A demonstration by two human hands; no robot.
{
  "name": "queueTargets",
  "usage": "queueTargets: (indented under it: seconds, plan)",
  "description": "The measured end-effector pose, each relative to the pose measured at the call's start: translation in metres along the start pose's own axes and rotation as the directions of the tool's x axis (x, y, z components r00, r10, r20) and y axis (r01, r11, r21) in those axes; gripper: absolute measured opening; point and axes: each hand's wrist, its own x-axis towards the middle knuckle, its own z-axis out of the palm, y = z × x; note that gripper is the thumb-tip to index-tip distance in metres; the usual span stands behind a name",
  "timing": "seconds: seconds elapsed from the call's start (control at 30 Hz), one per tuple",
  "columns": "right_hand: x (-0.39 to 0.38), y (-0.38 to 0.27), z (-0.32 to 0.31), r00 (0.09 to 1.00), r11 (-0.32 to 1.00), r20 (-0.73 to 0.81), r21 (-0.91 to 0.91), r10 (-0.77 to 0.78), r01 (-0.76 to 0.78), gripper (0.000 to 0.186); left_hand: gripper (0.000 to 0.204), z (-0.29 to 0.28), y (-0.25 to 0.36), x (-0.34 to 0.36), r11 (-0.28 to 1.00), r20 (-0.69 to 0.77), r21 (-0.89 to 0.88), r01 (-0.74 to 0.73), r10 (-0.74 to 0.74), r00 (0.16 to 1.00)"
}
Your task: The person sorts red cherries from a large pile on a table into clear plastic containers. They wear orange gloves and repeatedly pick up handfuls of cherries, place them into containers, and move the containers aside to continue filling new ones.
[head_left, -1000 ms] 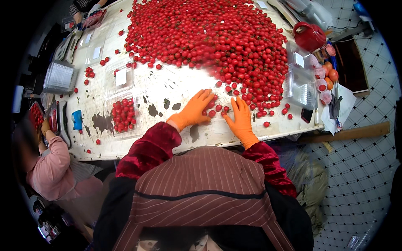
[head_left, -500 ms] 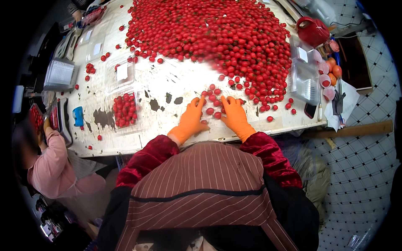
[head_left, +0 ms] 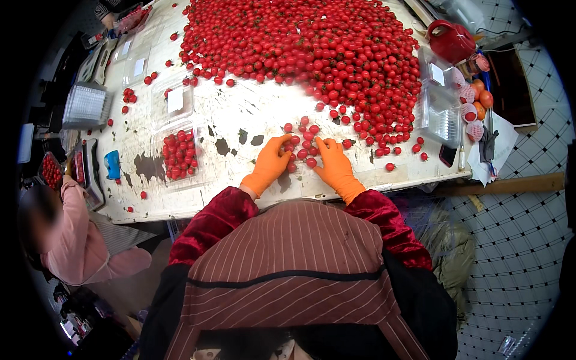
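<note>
My left hand [head_left: 270, 162], in an orange glove, touches the left side of a loose cluster of cherry tomatoes [head_left: 309, 144], its fingers bent but apart from the thumb. Opposite it, my right hand [head_left: 336, 168], also gloved, rests open at the cluster's right side, fingertips beside the fruit. Behind them spreads a large tomato pile [head_left: 300, 48] on the worn white table [head_left: 228, 108]. Left of my hands lies a clear punnet [head_left: 180, 153] filled with tomatoes.
A co-worker in pink [head_left: 75, 240] works at the left; another person's hand [head_left: 108, 19] shows top left. Empty containers [head_left: 87, 105], a blue tool [head_left: 112, 165], more clear boxes [head_left: 438, 114], a red jug [head_left: 450, 42] and wrapped fruit [head_left: 474, 102] line the sides.
Both hands have drawn closer around a small group of tomatoes, which now sits bunched between them. My left hand's fingers are more bent than before.
</note>
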Motion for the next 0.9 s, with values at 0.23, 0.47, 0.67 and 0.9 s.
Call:
queueTargets:
  seconds: [0.23, 0.47, 0.67, 0.9]
  plan:
    - [0.002, 0.004, 0.006, 1.000, 0.999, 0.011, 0.037, 0.012, -0.013, 0.075, 0.030, -0.011, -0.009, -0.006, 0.893, 0.023, -0.419, 0.166, -0.172, 0.985]
    - [0.008, 0.007, 0.001, 0.998, 0.999, 0.068, 0.036, 0.005, -0.007, 0.079, 0.035, -0.069, 0.004, -0.060, 0.621, 0.101, -0.758, 0.200, -0.191, 0.976]
    - [0.005, 0.018, 0.004, 0.997, 0.998, 0.068, 0.052, -0.034, 0.030, 0.083, 0.034, -0.129, -0.013, -0.138, 0.645, -0.015, -0.747, 0.165, -0.265, 0.964]
    - [0.008, 0.011, 0.000, 0.995, 0.999, 0.095, 0.033, -0.030, 0.027, 0.084, 0.033, -0.199, -0.109, -0.274, 0.895, -0.260, 0.011, 0.446, -0.428, 0.865]
